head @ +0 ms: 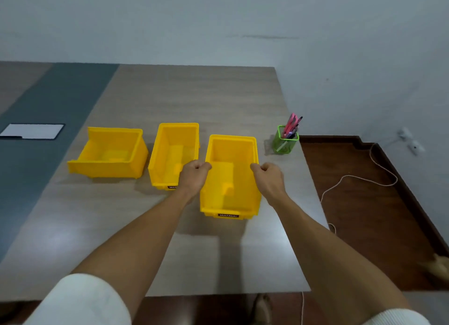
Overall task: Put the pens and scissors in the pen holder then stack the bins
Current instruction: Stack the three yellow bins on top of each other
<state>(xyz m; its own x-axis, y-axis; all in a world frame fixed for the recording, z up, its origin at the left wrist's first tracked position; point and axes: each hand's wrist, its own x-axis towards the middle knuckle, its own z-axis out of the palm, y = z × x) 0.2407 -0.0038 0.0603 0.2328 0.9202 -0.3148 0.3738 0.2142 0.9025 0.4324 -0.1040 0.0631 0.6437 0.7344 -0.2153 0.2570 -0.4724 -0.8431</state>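
Note:
Three empty yellow bins stand in a row on the table. My left hand (194, 175) grips the left wall of the right bin (229, 203), and my right hand (268, 175) grips its right wall. This bin looks lifted a little, with a shadow under its front. The middle bin (170, 154) stands just left of it, close to my left hand. The left bin (109, 152) is turned sideways. A green mesh pen holder (286, 141) to the right holds pens and pink-handled scissors (292, 123).
The wooden table (194, 99) ends just right of the pen holder, with brown floor and a white cable (352, 179) beyond. A white sheet (32, 131) lies on a dark strip at the far left. The wall is behind the table.

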